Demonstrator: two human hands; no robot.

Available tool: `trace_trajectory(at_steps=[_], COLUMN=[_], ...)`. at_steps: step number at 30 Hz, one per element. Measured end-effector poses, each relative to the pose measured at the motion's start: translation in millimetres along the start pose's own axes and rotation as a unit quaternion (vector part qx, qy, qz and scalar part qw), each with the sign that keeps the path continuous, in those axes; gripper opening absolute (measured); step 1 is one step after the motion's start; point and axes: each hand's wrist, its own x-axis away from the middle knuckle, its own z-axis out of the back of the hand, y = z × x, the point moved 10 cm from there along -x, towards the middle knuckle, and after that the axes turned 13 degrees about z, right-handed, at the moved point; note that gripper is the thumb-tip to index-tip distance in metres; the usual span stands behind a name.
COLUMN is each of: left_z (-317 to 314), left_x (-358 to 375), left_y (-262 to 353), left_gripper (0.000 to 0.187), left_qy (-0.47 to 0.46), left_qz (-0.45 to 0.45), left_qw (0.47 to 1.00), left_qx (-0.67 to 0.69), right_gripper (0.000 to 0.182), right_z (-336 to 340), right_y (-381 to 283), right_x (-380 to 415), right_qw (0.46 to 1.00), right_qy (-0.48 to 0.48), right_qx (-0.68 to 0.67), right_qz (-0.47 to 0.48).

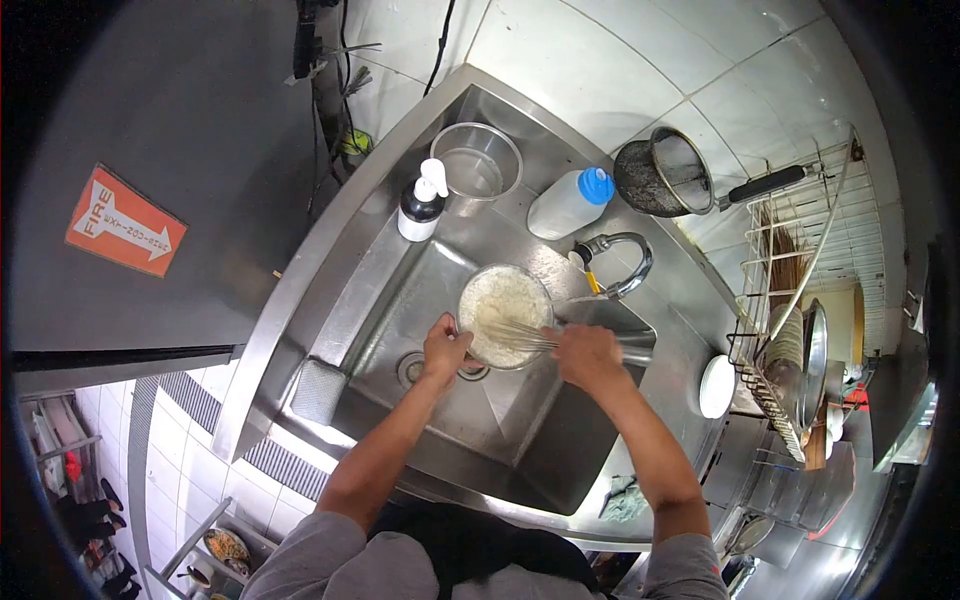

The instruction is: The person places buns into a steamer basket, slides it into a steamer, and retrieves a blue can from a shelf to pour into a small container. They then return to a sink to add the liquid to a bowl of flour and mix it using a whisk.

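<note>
A round bowl (500, 300) of pale, frothy mixture is held over the steel sink basin (400, 290). My left hand (446, 350) grips the bowl's lower left rim. From the right, my right hand (588, 355) is closed around the handle of a metal whisk (520, 334), whose wires dip into the mixture. The whisk's end near my right hand is blurred. Behind the bowl, a curved faucet (632, 268) stands at the sink's back edge.
Behind the basin stand a pump bottle (420, 212), a steel pot (478, 170), a blue-capped bottle (570, 204) and a dark pan (660, 172). A dish rack (765, 370) is on the right, near a white lid (717, 387). A grey sponge (319, 391) lies at left.
</note>
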Motion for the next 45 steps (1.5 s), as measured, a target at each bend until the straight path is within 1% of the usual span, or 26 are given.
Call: trace_trajectory(at_steps=[2, 4, 5, 7, 11, 13, 14, 16, 17, 18, 20, 21, 23, 24, 25, 26, 27, 29, 30, 32, 33, 35, 36, 38, 41, 45], left_z=[8.0, 6.3, 9.7, 23.4, 48.3, 48.3, 51.0, 65.4, 69.2, 71.7, 75.3, 75.2, 75.1, 82.6, 88.9, 89.8, 88.5, 86.1, 82.8, 78.1, 82.1, 83.9, 82.6, 79.9, 69.3, 57.1], left_x=[3.3, 15.5, 15.1, 13.4, 23.3, 32.9, 35.1, 35.4, 36.8, 39.1, 42.5, 43.4, 40.8, 37.4, 33.8, 33.1, 34.6, 38.6, 39.4, 38.1, 36.4, 34.4, 35.5, 36.9, 34.6, 31.9], left_y=[-7.1, -4.5, -6.3, -11.9, -23.9, -22.3, -21.3, -23.5, -24.3, -25.9, -30.6, -30.9, -31.1, -33.7, -34.2, -33.9, -35.6, -39.4, -39.9, -39.6, -39.2, -38.1, -37.0, -37.7, -34.6, -31.8], left_gripper=[0.02, 0.019, 0.019, 0.019, 0.021, 0.021, 0.021, 0.021, 0.021, 0.021, 0.022, 0.022, 0.022, 0.022, 0.021, 0.021, 0.021, 0.021, 0.021, 0.022, 0.022, 0.022, 0.022, 0.022, 0.022, 0.021], left_qy=[-0.001, 0.002, 0.004, 0.004, 0.029, 0.012, 0.013, 0.027, 0.027, 0.021, 0.019, 0.021, 0.02, 0.034, 0.049, 0.048, 0.035, 0.023, 0.02, 0.014, 0.021, 0.026, 0.03, 0.032, 0.016, 0.0], left_qz=[0.003, -0.011, -0.011, 0.002, 0.026, 0.007, 0.007, 0.041, 0.04, 0.035, 0.032, 0.027, 0.02, 0.019, 0.017, 0.014, 0.008, 0.006, 0.015, 0.025, 0.027, 0.03, 0.028, 0.029, 0.03, 0.034], left_qw=[1.0, 1.0, 1.0, 1.0, 0.999, 1.0, 1.0, 0.997, 0.997, 0.998, 0.998, 0.998, 0.999, 0.998, 0.997, 0.997, 0.998, 0.999, 0.999, 0.999, 0.998, 0.997, 0.998, 0.998, 0.999, 0.999], left_qx=[0.001, -0.009, -0.008, 0.018, -0.015, -0.002, 0.001, 0.066, 0.066, 0.056, 0.053, 0.043, 0.033, 0.042, 0.052, 0.052, 0.048, 0.047, 0.045, 0.041, 0.056, 0.068, 0.052, 0.038, 0.041, 0.032], right_gripper=[0.044, 0.044, 0.044, 0.043, 0.044, 0.043, 0.043, 0.046, 0.048, 0.048, 0.051, 0.051, 0.051, 0.051, 0.048, 0.045, 0.045, 0.045, 0.045, 0.045, 0.045, 0.043, 0.043, 0.042, 0.044, 0.042], right_z=[-1.7, 6.2, 4.1, -6.0, -0.2, 7.4, 6.3, -4.0, -7.5, -4.9, 0.6, -5.7, -7.8, -9.7, -13.4, -15.4, -11.5, -5.0, -9.1, -13.0, -13.5, -17.9, -10.7, 13.8, 42.4, 47.2], right_y=[-4.1, 2.1, -5.0, -40.2, -43.1, -47.5, -52.1, -73.6, -82.7, -81.0, -62.5, -69.6, -87.1, -85.8, -88.3, -91.2, -89.0, -68.7, -72.7, -91.1, -87.1, -84.6, -81.6, -63.9, -56.7, -48.3], right_x=[-1.0, -6.5, -9.6, -17.9, -13.1, -17.4, -16.1, -11.6, -11.1, -11.9, -10.1, -13.1, -18.4, -13.3, -10.0, -8.9, -10.7, -11.6, -13.1, -17.4, -14.9, -12.6, -8.9, 6.2, 30.2, 48.8], right_qw=[1.0, 0.997, 0.997, 0.999, 0.998, 1.0, 1.0, 0.998, 0.995, 0.995, 0.999, 0.999, 0.997, 0.997, 0.997, 0.996, 0.996, 1.0, 1.0, 0.997, 0.997, 0.996, 0.996, 1.0, 1.0, 1.0], right_qy=[-0.025, 0.03, 0.03, -0.005, -0.012, 0.023, 0.022, -0.008, -0.024, -0.024, -0.022, -0.024, 0.053, 0.053, 0.025, -0.002, -0.002, 0.005, 0.003, 0.046, 0.046, -0.002, -0.003, 0.019, 0.014, -0.001], right_qx=[-0.004, -0.019, -0.019, 0.0, 0.01, -0.016, -0.014, 0.011, 0.024, 0.026, 0.011, 0.013, -0.027, -0.028, -0.012, 0.006, 0.007, 0.01, 0.011, -0.028, -0.029, 0.015, 0.014, 0.007, 0.012, 0.003], right_qz=[0.007, -0.066, -0.063, 0.038, 0.063, 0.0, 0.002, 0.061, 0.091, 0.092, 0.036, 0.038, 0.045, 0.042, 0.066, 0.092, 0.093, 0.012, 0.011, 0.051, 0.047, 0.087, 0.086, 0.021, 0.018, 0.007])
